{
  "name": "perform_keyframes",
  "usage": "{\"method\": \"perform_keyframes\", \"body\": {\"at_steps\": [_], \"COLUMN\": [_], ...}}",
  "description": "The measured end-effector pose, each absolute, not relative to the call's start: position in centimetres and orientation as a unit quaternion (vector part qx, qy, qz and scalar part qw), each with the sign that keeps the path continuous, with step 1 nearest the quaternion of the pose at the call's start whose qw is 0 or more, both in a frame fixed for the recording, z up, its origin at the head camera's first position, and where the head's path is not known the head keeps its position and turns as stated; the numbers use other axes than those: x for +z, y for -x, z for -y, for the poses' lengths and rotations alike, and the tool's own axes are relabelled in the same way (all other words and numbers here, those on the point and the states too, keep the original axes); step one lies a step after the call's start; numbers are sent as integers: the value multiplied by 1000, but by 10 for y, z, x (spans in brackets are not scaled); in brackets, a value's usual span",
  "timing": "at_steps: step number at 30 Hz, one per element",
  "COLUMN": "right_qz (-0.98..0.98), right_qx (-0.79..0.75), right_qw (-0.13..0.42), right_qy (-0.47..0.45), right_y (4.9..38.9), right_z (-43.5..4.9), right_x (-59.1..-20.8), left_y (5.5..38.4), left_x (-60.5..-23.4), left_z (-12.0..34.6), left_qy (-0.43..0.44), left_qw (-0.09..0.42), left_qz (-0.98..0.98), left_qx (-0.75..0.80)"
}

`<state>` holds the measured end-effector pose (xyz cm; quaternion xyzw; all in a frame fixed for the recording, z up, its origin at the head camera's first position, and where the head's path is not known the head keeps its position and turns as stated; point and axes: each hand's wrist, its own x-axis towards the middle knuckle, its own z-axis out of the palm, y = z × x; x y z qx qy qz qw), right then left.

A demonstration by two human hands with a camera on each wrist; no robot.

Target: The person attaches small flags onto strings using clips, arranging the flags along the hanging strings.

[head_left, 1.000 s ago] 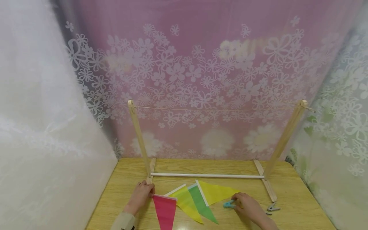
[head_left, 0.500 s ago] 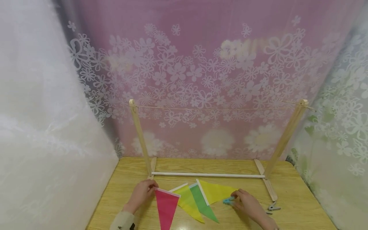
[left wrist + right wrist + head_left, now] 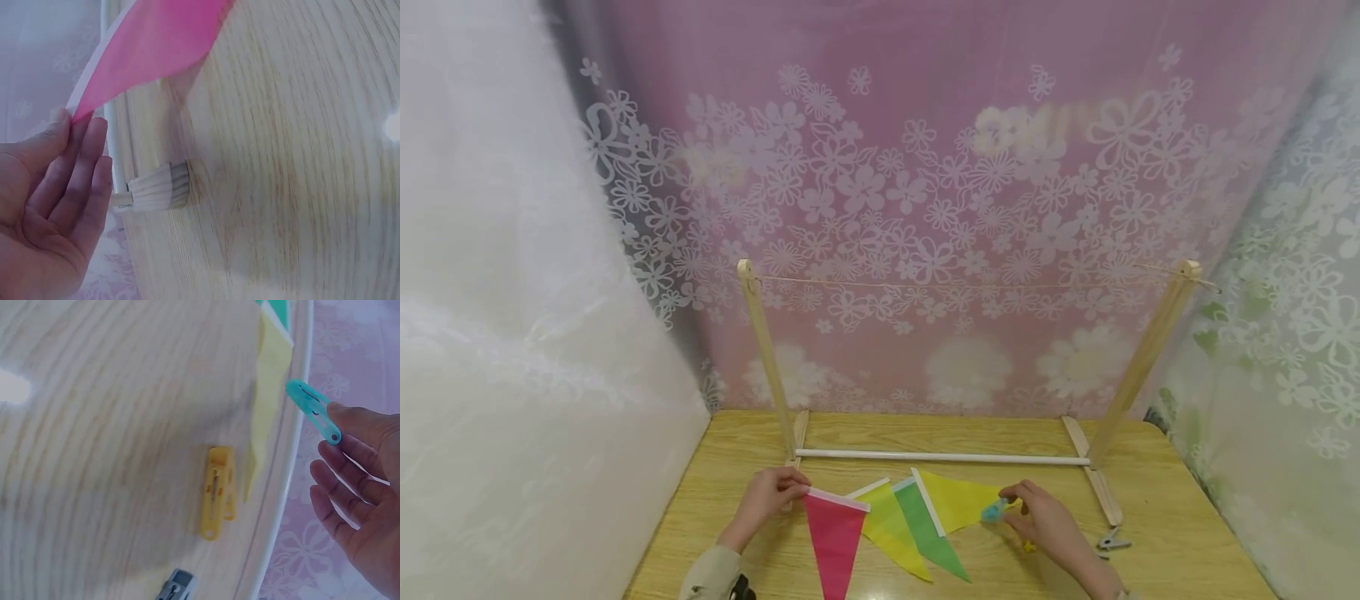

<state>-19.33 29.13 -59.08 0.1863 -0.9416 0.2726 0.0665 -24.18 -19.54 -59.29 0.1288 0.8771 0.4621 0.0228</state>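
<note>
**Left hand (image 3: 767, 496) and right hand (image 3: 1041, 518) have been shifting slightly forward, bringing the pink flag (image 3: 835, 537) and turquoise clip (image 3: 995, 510) along**

At far left, the surface (image 3: 1172, 504) is ending in a straight edge, with a strip of wood grain showing between it and the left hand. That hand's thumb and fingers are pinching the pink flag by one corner of its pale top band; the flag's tip is running out of the head view. One wooden post (image 3: 767, 358) is standing behind.

Rightward, three more flags are overlapping: a yellow flag (image 3: 891, 529), a green flag (image 3: 925, 525) and a second yellow flag (image 3: 958, 500), making four in all. One white rod (image 3: 940, 457) and one string (image 3: 958, 287) are spanning between two posts. Pale marks on the pink curtain (image 3: 850, 350) are looking like lettering, too blurred to read.

The right hand's thumb and forefinger are pinching the turquoise clip near the second yellow flag's tip, the other fingers curving loosely. One yellow clip (image 3: 215, 494) is lying on the surface just beside that flag. Farther right, a grey clip (image 3: 1114, 542) is lying near the right post (image 3: 1146, 362); a grey piece beside it is partly hidden. Beyond, a broader stretch of wood is reaching the slanting right edge.
</note>
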Motion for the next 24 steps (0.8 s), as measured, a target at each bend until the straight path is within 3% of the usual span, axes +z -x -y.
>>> {"method": "perform_keyframes", "body": {"at_steps": [12, 24], "right_qz": [936, 900], "right_qx": [316, 430], "right_qw": [82, 13], "right_qy": [-133, -68], "right_y": [199, 208], "right_z": [-280, -273], "right_x": [-565, -534], "left_y": [239, 238], "left_x": [-576, -546], "left_z": [194, 191], "left_qy": [-64, -55], "left_qw": [94, 105], "left_qz": [-807, -772], "left_qx": [579, 624]}}
